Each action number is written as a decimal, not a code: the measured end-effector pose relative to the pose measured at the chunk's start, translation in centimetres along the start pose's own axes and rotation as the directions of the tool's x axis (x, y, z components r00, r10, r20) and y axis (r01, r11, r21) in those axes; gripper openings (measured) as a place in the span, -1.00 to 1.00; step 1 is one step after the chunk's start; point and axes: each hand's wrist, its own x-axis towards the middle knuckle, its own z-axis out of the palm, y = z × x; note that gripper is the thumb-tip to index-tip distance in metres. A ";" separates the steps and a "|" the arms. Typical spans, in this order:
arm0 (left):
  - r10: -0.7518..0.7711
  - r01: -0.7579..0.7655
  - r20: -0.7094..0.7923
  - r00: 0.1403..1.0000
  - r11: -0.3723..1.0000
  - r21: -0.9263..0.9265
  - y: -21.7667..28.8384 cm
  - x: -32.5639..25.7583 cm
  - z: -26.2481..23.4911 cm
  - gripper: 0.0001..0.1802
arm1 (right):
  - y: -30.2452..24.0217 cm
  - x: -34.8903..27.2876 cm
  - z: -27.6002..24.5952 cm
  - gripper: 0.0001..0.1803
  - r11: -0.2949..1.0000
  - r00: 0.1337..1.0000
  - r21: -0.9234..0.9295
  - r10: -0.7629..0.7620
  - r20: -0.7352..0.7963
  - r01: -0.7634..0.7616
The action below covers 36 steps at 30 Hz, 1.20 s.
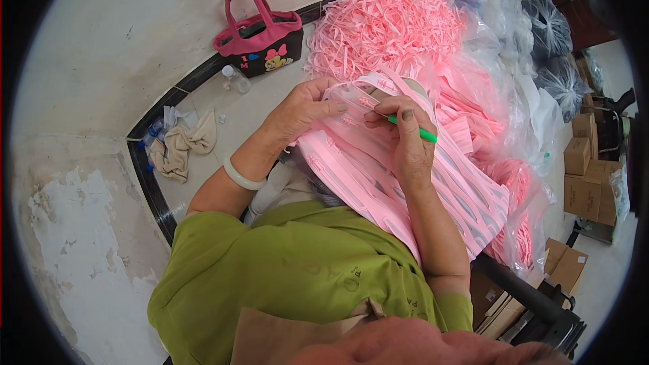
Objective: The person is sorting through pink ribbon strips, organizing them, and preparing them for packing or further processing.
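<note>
Across my lap lies a pink sheet with long cut-out strips and slots and small darker pink patterns. My left hand is closed on its far left edge, thumb on top. In my right hand is a slim green-handled tool, held like a pen. Its tip is hidden by my fingers, so I cannot tell what kind it is. The right fingers are bent down over the sheet, close to the left thumb. A pale bangle circles my left wrist.
Beyond the sheet rises a large heap of tangled pink strips. Clear plastic bags and more pink pieces lie to the right. A black and pink handbag, a bottle and a beige cloth are at left. Cartons stand far right.
</note>
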 end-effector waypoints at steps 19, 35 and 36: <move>0.020 -0.020 0.017 1.000 1.000 0.007 -0.4 -0.2 0.1 -0.72 | 0.4 -0.8 0.1 -0.59 1.000 0.999 0.007 0.003 -0.049 -0.003; 0.238 -0.182 -0.106 0.966 0.908 0.377 -0.7 -1.1 0.6 -0.86 | 0.6 -0.9 0.8 -0.92 0.853 0.944 -0.408 -0.320 0.081 0.325; 0.233 -0.181 -0.095 0.968 0.907 0.380 -0.7 -1.2 0.5 -0.86 | 0.5 -0.8 0.8 -0.93 0.859 0.950 -0.409 -0.295 0.097 0.309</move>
